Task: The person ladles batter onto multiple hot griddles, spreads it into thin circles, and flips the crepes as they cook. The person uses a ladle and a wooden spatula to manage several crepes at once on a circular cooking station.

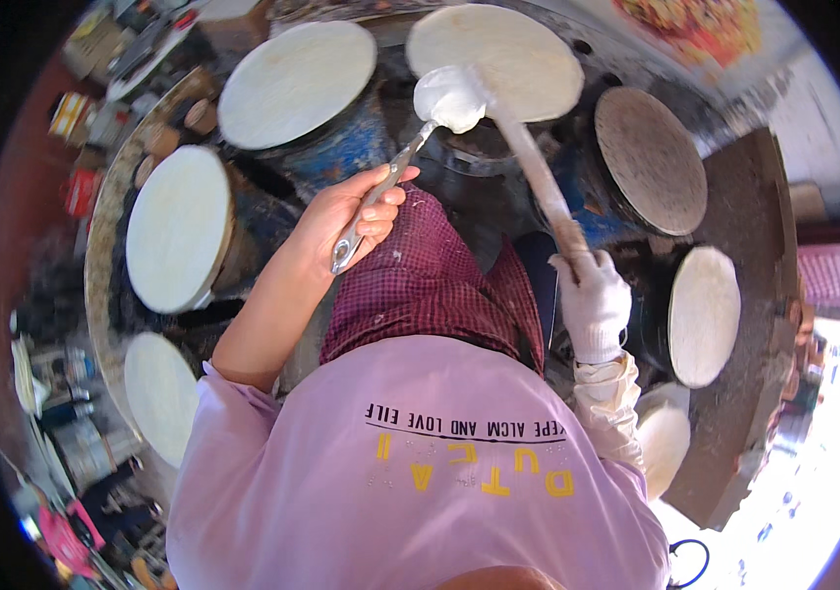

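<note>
In my bare left hand I grip the metal handle of a ladle. White batter coats the ladle's head, which hangs over the near edge of a round griddle covered by a pale flatbread. My right hand, in a white knitted glove, is closed around a flat wooden stick. Motion blurs the stick's far end, which meets or overlaps the ladle head; whether they touch I cannot tell.
More pale rounds lie on griddles around me: at upper left, left, lower left, right and lower right. One griddle shows a bare brown surface. A curved counter rim encloses them; clutter stands beyond it.
</note>
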`<state>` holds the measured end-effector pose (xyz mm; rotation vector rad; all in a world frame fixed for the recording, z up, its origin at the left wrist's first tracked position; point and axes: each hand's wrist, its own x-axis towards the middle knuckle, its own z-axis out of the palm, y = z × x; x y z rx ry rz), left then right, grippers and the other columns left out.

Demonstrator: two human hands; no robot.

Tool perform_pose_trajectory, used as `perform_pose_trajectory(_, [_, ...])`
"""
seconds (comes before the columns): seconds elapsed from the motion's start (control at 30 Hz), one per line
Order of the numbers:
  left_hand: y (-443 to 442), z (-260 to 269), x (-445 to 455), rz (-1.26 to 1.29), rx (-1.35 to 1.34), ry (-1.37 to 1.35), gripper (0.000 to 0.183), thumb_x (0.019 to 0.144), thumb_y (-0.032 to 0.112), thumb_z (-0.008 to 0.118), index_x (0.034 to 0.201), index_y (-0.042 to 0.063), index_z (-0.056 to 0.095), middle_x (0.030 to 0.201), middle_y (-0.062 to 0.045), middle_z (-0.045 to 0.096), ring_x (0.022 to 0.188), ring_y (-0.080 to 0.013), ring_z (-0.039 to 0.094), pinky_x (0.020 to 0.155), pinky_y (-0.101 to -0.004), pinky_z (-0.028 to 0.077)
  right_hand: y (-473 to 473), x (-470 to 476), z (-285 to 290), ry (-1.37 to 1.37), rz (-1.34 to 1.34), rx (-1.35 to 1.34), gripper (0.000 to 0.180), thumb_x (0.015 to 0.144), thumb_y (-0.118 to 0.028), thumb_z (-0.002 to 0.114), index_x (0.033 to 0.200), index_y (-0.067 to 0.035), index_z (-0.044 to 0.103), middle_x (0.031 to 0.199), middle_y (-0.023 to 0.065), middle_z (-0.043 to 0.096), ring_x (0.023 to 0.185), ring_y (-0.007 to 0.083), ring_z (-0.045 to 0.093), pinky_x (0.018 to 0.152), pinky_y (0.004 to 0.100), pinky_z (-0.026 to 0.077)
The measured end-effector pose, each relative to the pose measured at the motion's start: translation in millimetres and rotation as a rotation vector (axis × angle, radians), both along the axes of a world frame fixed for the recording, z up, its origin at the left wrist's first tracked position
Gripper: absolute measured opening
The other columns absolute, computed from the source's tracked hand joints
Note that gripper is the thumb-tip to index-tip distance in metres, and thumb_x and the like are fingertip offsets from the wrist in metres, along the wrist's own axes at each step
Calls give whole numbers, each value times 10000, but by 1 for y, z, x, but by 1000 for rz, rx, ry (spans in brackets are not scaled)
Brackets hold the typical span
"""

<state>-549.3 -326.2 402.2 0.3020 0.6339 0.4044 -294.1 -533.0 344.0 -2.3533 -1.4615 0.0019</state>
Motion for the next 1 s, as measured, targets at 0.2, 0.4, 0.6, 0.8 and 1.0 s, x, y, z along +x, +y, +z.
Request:
perform_pose_trajectory(0.2, [25, -5, 68, -291, -50, -37, 385, 1069, 191, 393, 1335, -86, 412, 810, -63, 509, 522, -57, 477, 409, -191, 438, -22, -6, 21, 227, -311, 331, 585, 855, -126, 735, 1401, -92, 529, 1179, 228, 659, 980, 333, 707, 782, 348, 562])
perform_pose_trajectory(0.4, [30, 2, 140, -511, -29, -59, 381, 1065, 198, 406, 1325, -81, 418, 813, -57, 506, 524, -49, 476, 408, -184, 430, -39, 15, 27, 810, -591, 480, 596, 889, -115, 698, 1444, -88, 484, 872, 86, 673, 614, 134, 623, 527, 247, 473])
perform_pose_trajectory(0.6, [34, 11, 257, -672, 307, -39, 321, 1055, 210, 447, 1264, -30, 490, 821, -33, 510, 529, -31, 442, 428, -173, 410, -58, 42, 27, 1317, -889, 803, 498, 984, -222, 576, 1464, -149, 466, 684, -17, 533, 414, 30, 415, 347, 177, 295])
perform_pose_trajectory(0.8, [-8, -20, 387, -617, 636, 116, 294, 992, 210, 547, 1123, -53, 555, 868, -115, 611, 561, -80, 502, 468, -211, 441, -42, 83, 34, 1379, -835, 917, 443, 991, -277, 575, 1408, -137, 528, 700, -23, 552, 419, 30, 412, 352, 183, 297])
perform_pose_trajectory(1.0, [-35, -94, 441, -788, 1088, 344, 300, 930, 247, 584, 1136, 31, 611, 757, -102, 653, 604, -187, 616, 523, -350, 496, -5, 133, -26, 1389, -853, 813, 447, 951, -300, 628, 1366, -145, 567, 682, -4, 528, 423, 79, 445, 359, 242, 359])
